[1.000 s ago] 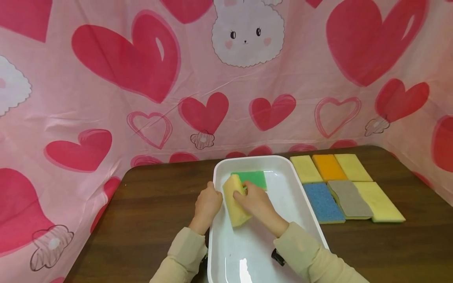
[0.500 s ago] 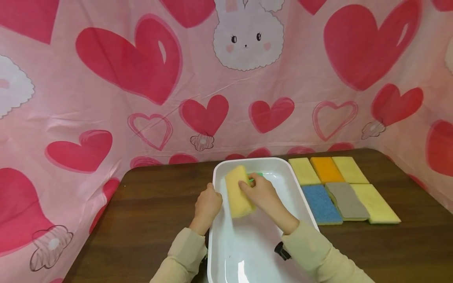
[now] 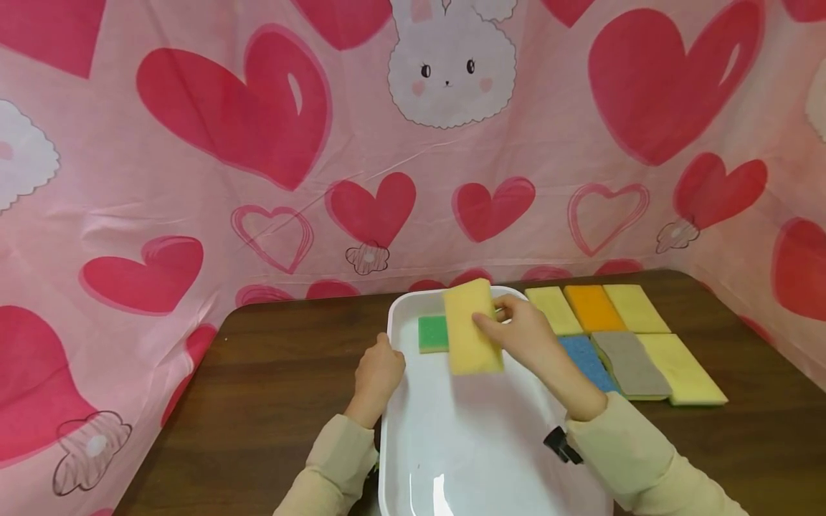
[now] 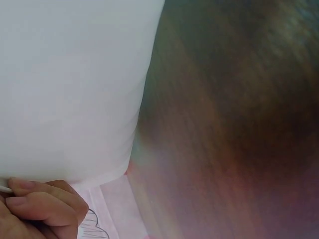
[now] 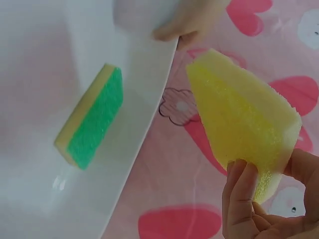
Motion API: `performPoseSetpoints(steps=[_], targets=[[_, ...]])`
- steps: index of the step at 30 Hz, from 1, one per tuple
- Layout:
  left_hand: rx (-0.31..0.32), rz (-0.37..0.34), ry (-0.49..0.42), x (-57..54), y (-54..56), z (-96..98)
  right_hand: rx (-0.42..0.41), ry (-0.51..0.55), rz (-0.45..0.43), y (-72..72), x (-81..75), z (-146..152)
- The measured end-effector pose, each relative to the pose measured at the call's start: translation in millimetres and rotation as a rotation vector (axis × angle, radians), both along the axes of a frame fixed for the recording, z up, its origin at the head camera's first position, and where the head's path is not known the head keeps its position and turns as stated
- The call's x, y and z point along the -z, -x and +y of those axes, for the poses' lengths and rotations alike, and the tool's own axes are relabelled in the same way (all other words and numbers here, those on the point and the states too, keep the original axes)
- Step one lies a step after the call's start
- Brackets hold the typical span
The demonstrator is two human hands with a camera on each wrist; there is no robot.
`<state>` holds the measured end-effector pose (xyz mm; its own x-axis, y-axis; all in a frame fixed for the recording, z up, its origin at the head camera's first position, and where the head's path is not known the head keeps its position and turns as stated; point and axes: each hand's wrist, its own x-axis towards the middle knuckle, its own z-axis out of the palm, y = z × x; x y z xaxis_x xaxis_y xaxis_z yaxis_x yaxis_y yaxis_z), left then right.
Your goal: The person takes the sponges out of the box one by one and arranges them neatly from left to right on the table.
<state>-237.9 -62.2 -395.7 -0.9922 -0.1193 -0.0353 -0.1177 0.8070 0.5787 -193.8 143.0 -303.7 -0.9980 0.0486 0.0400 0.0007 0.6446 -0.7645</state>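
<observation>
My right hand (image 3: 524, 328) pinches a yellow sponge (image 3: 467, 330) by its right side, thumb on the near face and fingers behind. The sponge is raised over the far part of the white tray (image 3: 464, 437). In the right wrist view its broad face is bright yellow and its edge paler. A green-topped sponge (image 5: 97, 117) lies in the tray's far end, partly hidden behind the yellow one in the head view. My left hand (image 3: 379, 369) grips the tray's left rim; in the left wrist view its curled fingers (image 4: 47, 206) hold the rim's edge.
Right of the tray, on the brown wooden table (image 3: 277, 387), sponges lie in two rows: pale yellow (image 3: 553, 309), orange (image 3: 594, 308) and yellow (image 3: 637, 308) behind; blue (image 3: 589, 364), grey (image 3: 631, 364) and yellow (image 3: 680, 369) in front. A pink heart-patterned cloth (image 3: 387, 143) hangs behind.
My right hand has lifted the yellow sponge and carried it rightward from the tray's left side, uncovering the green sponge's left part. The left hand stays on the rim.
</observation>
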Motion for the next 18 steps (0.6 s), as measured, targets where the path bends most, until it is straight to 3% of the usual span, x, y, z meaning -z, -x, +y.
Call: performPoseSetpoints(steps=[11,18], targets=[[0.008,0.007,0.006,-0.4,1.3,-0.6,0.004,0.021,-0.008,-12.5,-5.1,48.6],[0.006,-0.01,0.003,-0.8,1.5,0.3,0.067,-0.123,-0.009,-25.0,2.1,77.3]])
